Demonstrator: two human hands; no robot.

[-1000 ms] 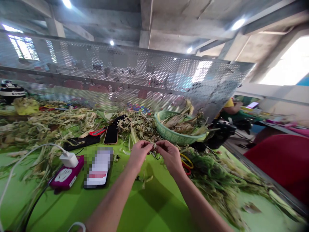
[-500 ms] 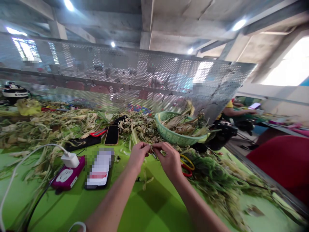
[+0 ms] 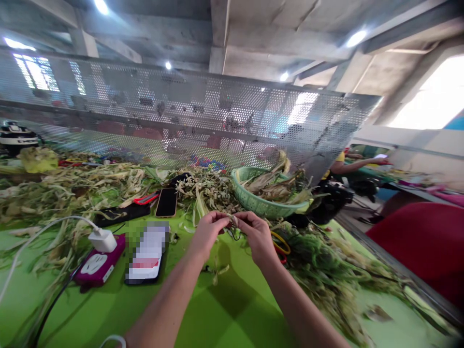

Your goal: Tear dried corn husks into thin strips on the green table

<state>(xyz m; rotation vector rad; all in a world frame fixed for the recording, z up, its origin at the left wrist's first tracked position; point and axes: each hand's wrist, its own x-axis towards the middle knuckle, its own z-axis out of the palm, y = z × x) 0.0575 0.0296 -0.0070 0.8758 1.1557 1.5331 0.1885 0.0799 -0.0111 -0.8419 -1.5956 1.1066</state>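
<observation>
My left hand (image 3: 210,231) and my right hand (image 3: 255,233) meet over the green table (image 3: 217,319), fingertips pinched close together. Between them is a small pale piece, like dried husk (image 3: 231,220); its exact kind is too small to tell. A thin dark strand (image 3: 235,236) hangs in a loop beneath the fingers. Just beyond my hands lies a heap of small dried husk pieces (image 3: 212,188). Scissors with yellow and red handles (image 3: 282,244) lie to the right of my right hand, partly covered. Small plant scraps (image 3: 216,273) rest on the table below.
A green basket (image 3: 259,204) holds dry husks. Left are a phone with a lit screen (image 3: 148,253), a dark phone (image 3: 166,202), a red cutter (image 3: 147,198) and a purple power strip (image 3: 99,263) with cables. Green fibres (image 3: 326,261) spread right. A perforated metal screen (image 3: 195,116) stands behind.
My fingertips have shifted slightly around the small piece, and the dark loop below shows more clearly. The view has moved a little. A person's arm in the right background has stretched out.
</observation>
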